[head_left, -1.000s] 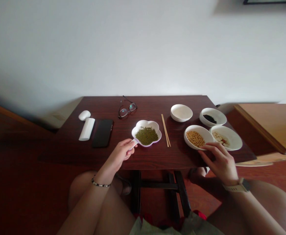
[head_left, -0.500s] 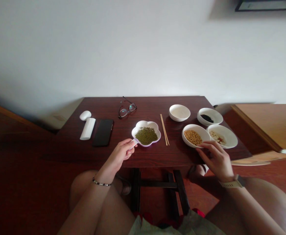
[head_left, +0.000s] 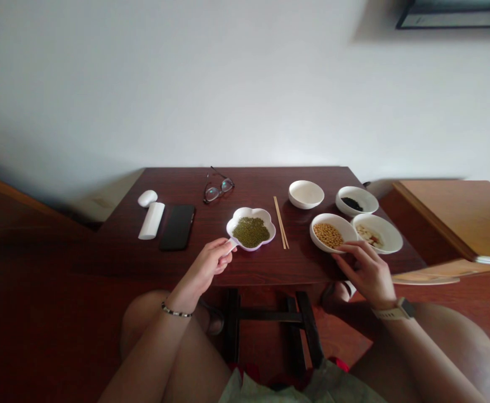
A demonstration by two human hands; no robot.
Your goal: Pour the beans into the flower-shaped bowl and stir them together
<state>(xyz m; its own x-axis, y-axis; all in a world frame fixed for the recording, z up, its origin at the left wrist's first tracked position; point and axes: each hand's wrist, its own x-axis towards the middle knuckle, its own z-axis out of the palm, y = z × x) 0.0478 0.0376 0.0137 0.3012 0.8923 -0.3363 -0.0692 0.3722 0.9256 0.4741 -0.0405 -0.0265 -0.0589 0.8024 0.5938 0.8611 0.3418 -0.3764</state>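
Note:
My left hand (head_left: 216, 258) is closed round the short handle of a white, flower-shaped dish (head_left: 233, 218) with a purple underside. Green mung beans (head_left: 251, 232) lie spread across its bottom. On the right, my right hand (head_left: 364, 270) pinches the near rim of a white bowl (head_left: 321, 245) between thumb and fingers. That bowl, slightly tilted, holds yellow soybeans (head_left: 328, 235). Touching it on the right is another white bowl (head_left: 392, 239) with pale, sliced pieces (head_left: 370, 235) inside. A pair of wooden chopsticks (head_left: 281, 223) lies between the dish and the soybean bowl.
Behind stand a white bowl (head_left: 306, 195) with no visible contents and a bowl (head_left: 366, 196) of black grains. Glasses (head_left: 218, 190), a black phone (head_left: 177, 227), a white case (head_left: 151, 221) and a rounded white object (head_left: 147, 198) occupy the left. A wooden cabinet (head_left: 450, 207) adjoins the dark table (head_left: 253, 182).
The view has shifted slightly. Both hands keep their grips, and the dish and bowls show no clear movement of their own.

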